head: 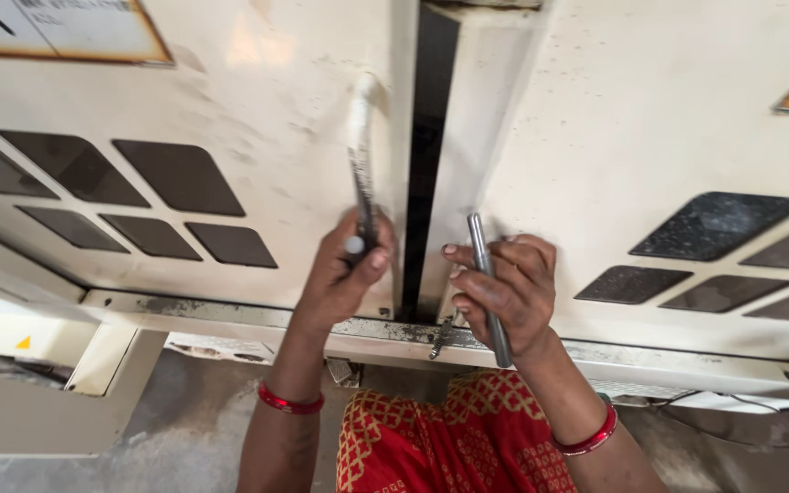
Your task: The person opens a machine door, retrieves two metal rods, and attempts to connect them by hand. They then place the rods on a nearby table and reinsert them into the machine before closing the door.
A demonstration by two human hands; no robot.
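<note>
Two cream cabinet panels stood with a dark gap between them. The left hand gripped a white-handled tool by that gap; the right hand clasped a metal rod. Either tool might have slipped off the panel edge, pinching fingers.

Both forearms are bare, with no sleeves in view. A thin red bangle circles the left wrist at the lower middle of the frame. A matching red bangle sits on the right wrist, lower right of centre. Between the arms, at the bottom edge, shows red cloth printed with a fine yellow lattice pattern.
</note>
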